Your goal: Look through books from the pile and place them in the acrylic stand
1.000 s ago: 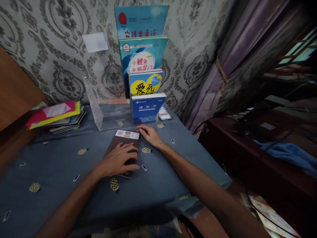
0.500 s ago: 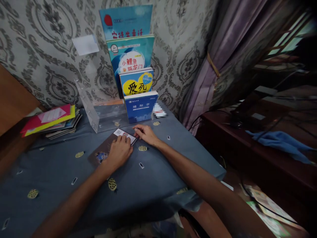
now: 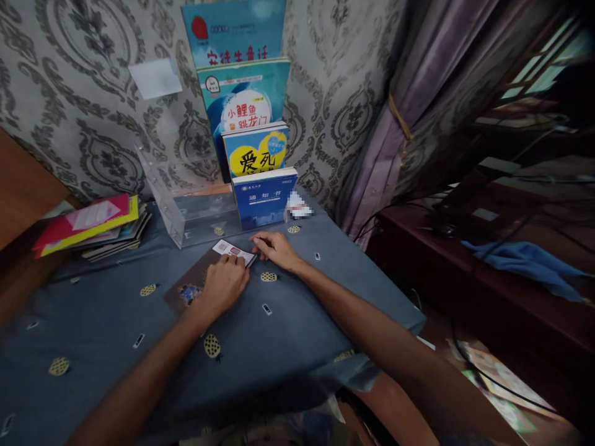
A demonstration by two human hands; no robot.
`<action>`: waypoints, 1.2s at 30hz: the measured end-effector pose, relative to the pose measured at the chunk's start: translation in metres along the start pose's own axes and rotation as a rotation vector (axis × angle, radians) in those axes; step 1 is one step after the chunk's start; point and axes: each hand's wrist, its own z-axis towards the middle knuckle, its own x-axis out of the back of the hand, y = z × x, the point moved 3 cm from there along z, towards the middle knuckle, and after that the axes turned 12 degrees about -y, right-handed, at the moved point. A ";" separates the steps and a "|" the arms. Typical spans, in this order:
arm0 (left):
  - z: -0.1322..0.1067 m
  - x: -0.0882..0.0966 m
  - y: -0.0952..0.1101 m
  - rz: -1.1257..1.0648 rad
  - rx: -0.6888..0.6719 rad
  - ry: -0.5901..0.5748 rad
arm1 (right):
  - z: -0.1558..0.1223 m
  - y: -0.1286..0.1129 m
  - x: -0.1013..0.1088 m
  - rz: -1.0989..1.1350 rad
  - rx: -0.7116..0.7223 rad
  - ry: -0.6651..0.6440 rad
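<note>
A dark brown book (image 3: 193, 279), with a white label strip along its top right edge and a blue picture near the bottom, lies flat on the cloth-covered table. Across its right side rests my left hand (image 3: 225, 279), fingers bent and pressed on the cover by the label. My right hand (image 3: 276, 251) hovers at the book's upper right corner, thumb and forefinger loosely bent with a gap between them. I see nothing in it, and whether a fingertip touches the corner is unclear. Just behind stands a blue booklet (image 3: 264, 201) in the front row of a clear tiered rack (image 3: 170, 217).
Behind the blue booklet, a yellow-and-blue book (image 3: 255, 152) and taller teal books (image 3: 244, 93) rise in steps. Folders and books form a pile (image 3: 95, 223) at left. Beyond the table's right edge are a purple curtain (image 3: 376, 161), dark furniture (image 3: 418, 248) and a blue cloth (image 3: 525, 266).
My left fingers have curled and drawn back slightly, so more of the white label shows. My right hand stays almost in place. The camera view has shifted a little.
</note>
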 end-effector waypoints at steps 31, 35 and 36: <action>0.001 0.004 -0.005 -0.038 0.009 0.027 | -0.009 -0.024 0.001 0.051 0.084 0.068; 0.001 0.001 -0.010 -0.057 -0.020 0.042 | -0.010 -0.024 -0.007 -0.056 0.068 -0.110; 0.001 0.001 -0.014 -0.071 -0.023 0.045 | -0.010 -0.024 -0.009 -0.082 0.069 -0.143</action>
